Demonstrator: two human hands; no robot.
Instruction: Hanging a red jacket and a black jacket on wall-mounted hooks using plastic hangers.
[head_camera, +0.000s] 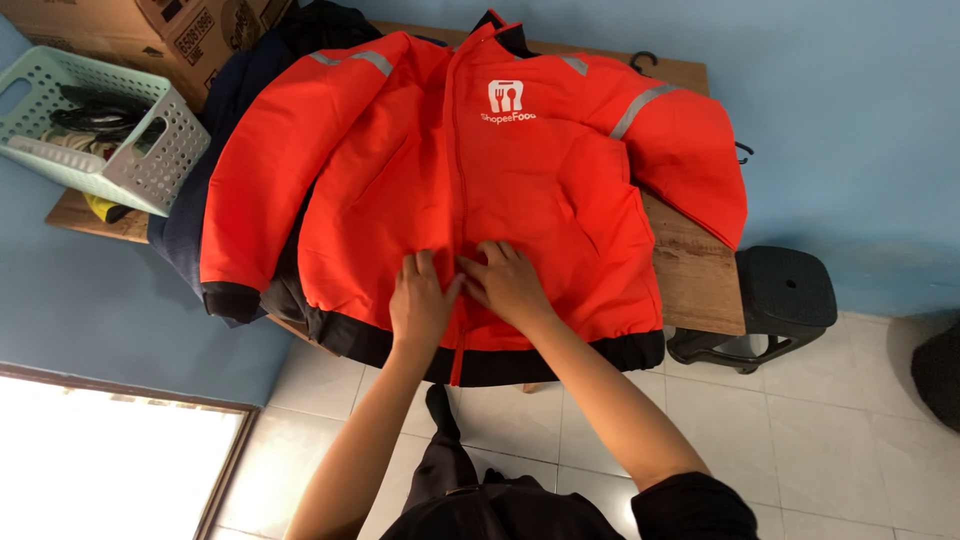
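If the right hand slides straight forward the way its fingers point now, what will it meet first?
The right hand lies on the orange jacket, fingers pointing toward the left hand; it would probably meet that hand's fingers first, at the zipper line.

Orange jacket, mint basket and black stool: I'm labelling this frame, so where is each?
orange jacket (380, 180), head view, on its chest panel.
mint basket (150, 170), head view, on its near perforated wall.
black stool (785, 285), head view, on its seat top.

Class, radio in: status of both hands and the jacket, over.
Left hand and right hand flat, open, at zip of orange padded jacket. Jacket spread on wooden table. Nothing obstructing.
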